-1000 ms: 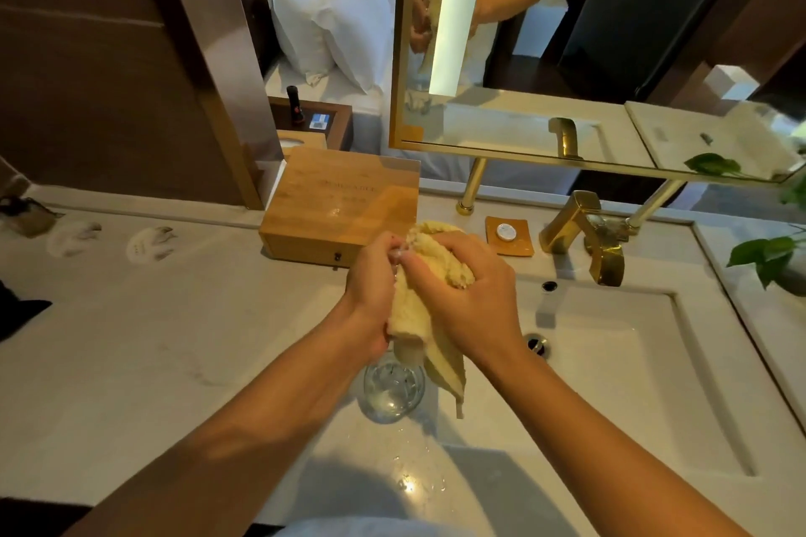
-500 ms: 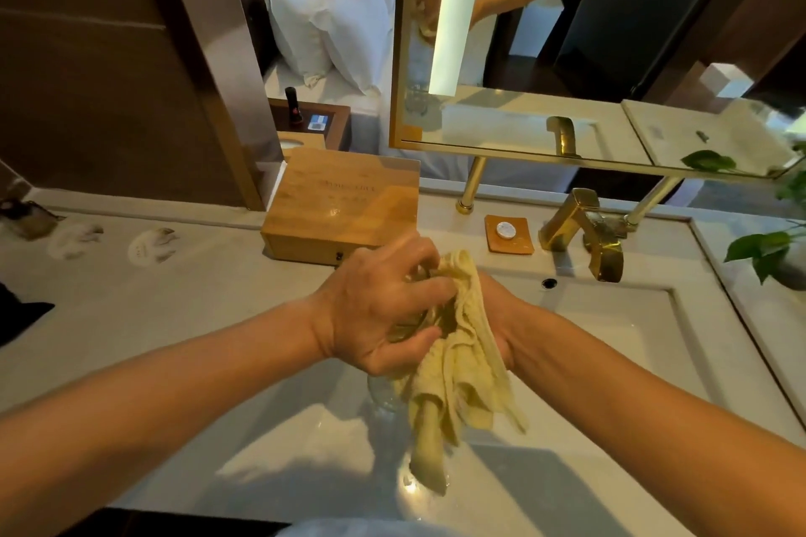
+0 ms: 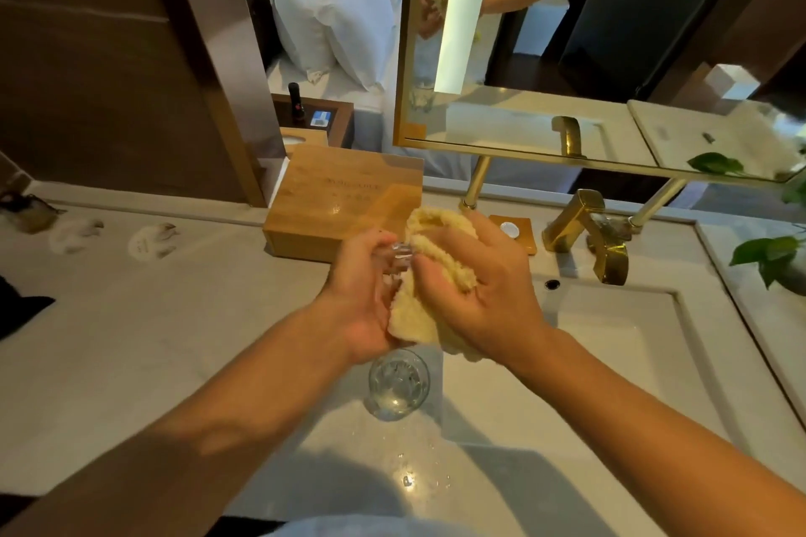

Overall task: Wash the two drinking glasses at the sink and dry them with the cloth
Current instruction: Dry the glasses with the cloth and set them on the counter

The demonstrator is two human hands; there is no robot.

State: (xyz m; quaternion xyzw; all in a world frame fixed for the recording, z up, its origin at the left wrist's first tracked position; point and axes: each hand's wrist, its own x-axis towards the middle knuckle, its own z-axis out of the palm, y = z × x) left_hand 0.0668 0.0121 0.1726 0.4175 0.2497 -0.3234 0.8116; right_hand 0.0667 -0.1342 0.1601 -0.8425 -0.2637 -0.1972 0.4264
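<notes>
My left hand (image 3: 364, 296) grips a clear drinking glass (image 3: 397, 257), of which only a bit of the rim shows between my fingers. My right hand (image 3: 475, 296) holds a yellow cloth (image 3: 429, 270) bunched around and over that glass. A second clear glass (image 3: 397, 384) stands upright on the wet counter just below my hands, left of the basin. Water drops lie on the counter in front of it.
The white basin (image 3: 645, 362) is to the right, with a gold tap (image 3: 584, 231) behind it. A wooden box (image 3: 331, 205) sits behind my hands, a small orange dish (image 3: 514, 231) beside it. Green leaves (image 3: 767, 253) hang at the far right. The mirror (image 3: 567, 57) is above.
My left hand has drawn back off the cloth to the glass's side. The cloth, which hung loose, is bunched up in my right hand again. The standing glass is back in view.
</notes>
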